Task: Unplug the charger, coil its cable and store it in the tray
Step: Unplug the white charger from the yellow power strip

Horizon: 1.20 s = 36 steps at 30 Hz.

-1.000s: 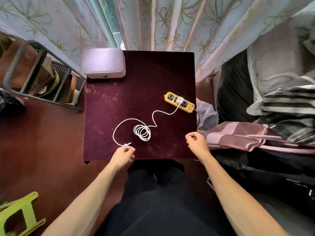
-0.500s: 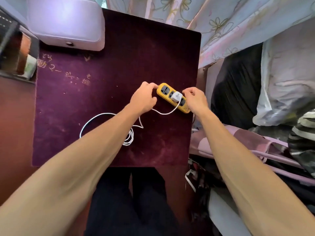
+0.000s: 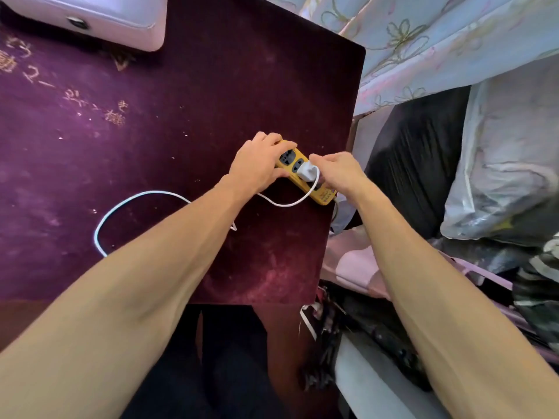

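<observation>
Now my left hand grips the far end of the yellow power strip, fingers curled over it, and my right hand pinches the white charger plugged in between them; its cable loops over the tabletop under my left forearm.

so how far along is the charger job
Nothing is finished yet. In hand is the unplugging: the left hand holds the strip down at its far end, while the right hand has its grip on the charger, which sits in a socket, not yet out. Left to do: coil the cable, which lies loose across the table, then store it.
</observation>
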### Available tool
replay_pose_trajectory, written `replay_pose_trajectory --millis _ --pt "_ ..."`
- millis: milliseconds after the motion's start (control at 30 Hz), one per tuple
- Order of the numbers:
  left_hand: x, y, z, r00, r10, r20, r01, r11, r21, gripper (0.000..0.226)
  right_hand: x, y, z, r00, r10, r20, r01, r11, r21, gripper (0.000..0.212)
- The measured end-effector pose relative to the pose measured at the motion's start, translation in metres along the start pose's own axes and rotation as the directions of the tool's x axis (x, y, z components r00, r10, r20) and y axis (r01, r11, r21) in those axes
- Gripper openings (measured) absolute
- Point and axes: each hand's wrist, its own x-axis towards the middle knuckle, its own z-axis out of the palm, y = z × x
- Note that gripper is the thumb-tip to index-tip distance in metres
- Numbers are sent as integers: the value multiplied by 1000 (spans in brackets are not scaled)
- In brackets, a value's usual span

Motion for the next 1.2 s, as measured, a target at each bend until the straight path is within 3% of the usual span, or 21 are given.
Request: replay_pose_trajectory --millis 267,367,500,600,700,967,1200 --pt "-3 7 -5 999 -21 -29 21 1000 4 66 18 -34 -10 976 63 208 19 928 -371 44" --pt "-1 8 -8 999 -28 -16 28 999 -18 64 18 -50 -5 970 67 232 88 798 -596 46" --pt "-1 9 -10 999 -37 -9 37 999 -36 63 11 -66 4 969 62 241 147 639 -755 53" --pt "-3 8 -9 999 -33 -11 33 999 -37 63 6 -73 13 971 14 241 208 457 -865 67" --pt "-5 8 -8 999 -38 -25 36 998 -47 62 4 -74 22 964 -65 258 266 295 -918 71" --pt "-4 5 -3 998 -52 -44 48 996 -80 64 5 -67 36 940 -146 309 313 9 -950 62" --pt "-6 7 1 995 -80 -62 73 992 -106 66 11 -62 34 917 -173 360 362 -21 -932 47"
